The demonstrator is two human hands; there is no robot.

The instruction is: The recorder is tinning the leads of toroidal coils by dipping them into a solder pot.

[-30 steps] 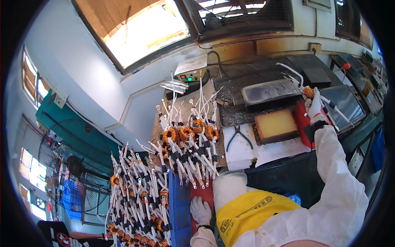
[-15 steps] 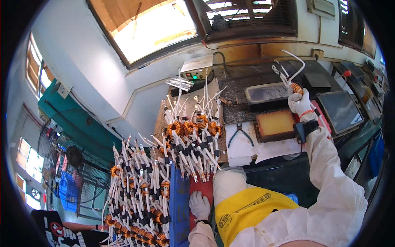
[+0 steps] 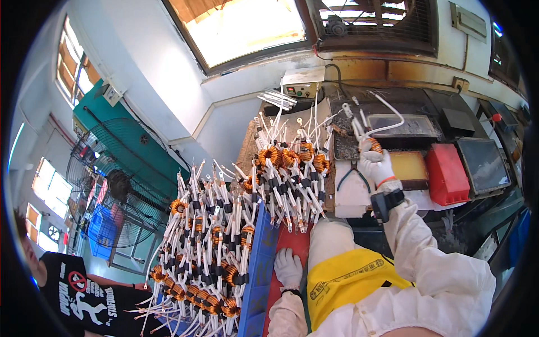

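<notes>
White wall, bulging from lens. Big bright window up top, dark frame, overexposed daylight. Next to it, dark grille, slatted light behind. Brown stains on wall below; socket at right. Dark counter along wall. Left: teal panel, black caged fan, smaller bright windows farther off.

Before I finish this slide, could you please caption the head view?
Right hand holding a coil near pliers; left hand beside a blue bin.
</notes>
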